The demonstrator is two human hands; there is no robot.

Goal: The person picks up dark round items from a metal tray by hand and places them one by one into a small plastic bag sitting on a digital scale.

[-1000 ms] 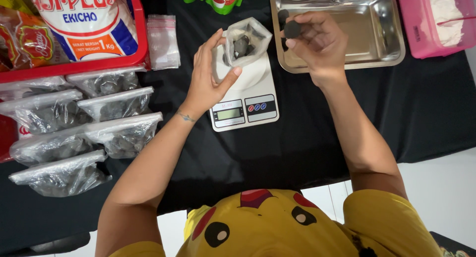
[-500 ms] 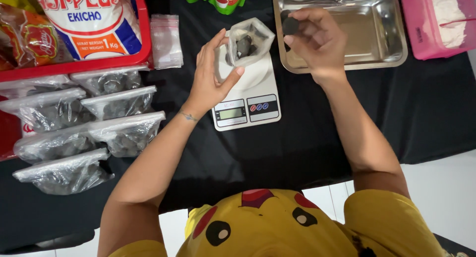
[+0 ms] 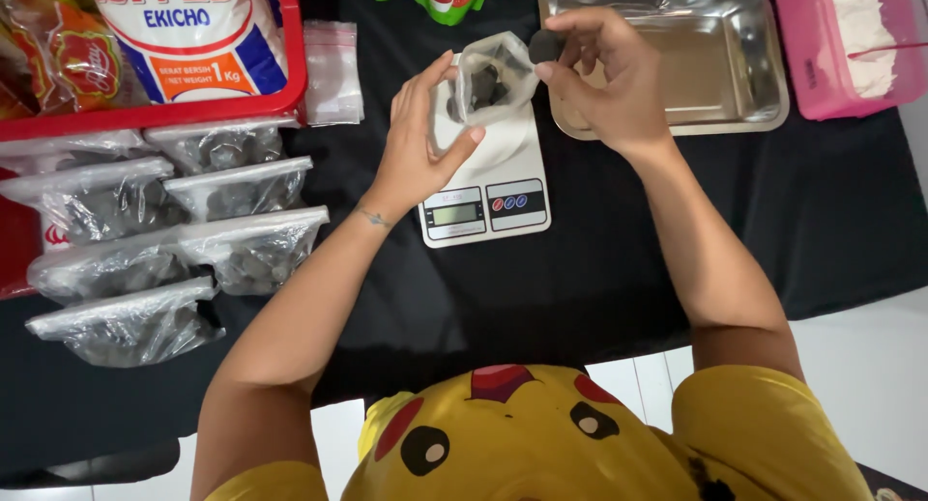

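While the left hand (image 3: 420, 143) cups the side of the small clear bag (image 3: 491, 76) and props its mouth wide, the right hand (image 3: 604, 81) pinches a dark round piece (image 3: 544, 45) between thumb and fingertips right at the bag's rim. From the head view, doing this step well seems to call for keeping the mouth held wide and letting the piece go low, just inside the rim, so it drops onto the pieces already inside rather than bouncing off the edge. The left hand would best rest lightly, since the bag stands on the white kitchen scale (image 3: 488, 177) and any downward push could spoil the reading on its display.

That bag is thin, transparent and crinkled, upright on the scale's platform, with a few dark lumps showing at its bottom. The piece in the right hand is matt, dark grey to black and roughly ball-shaped.

Beyond the scale lies a shallow steel tray (image 3: 754, 95), near the right hand. At the left of the black surface (image 3: 599, 288), filled and closed bags (image 3: 164, 240) of the same dark pieces lie in overlapping rows, beside a red basket (image 3: 193, 110) holding a large white sack. A pink tub (image 3: 851, 85) of white powder sits at the far right.
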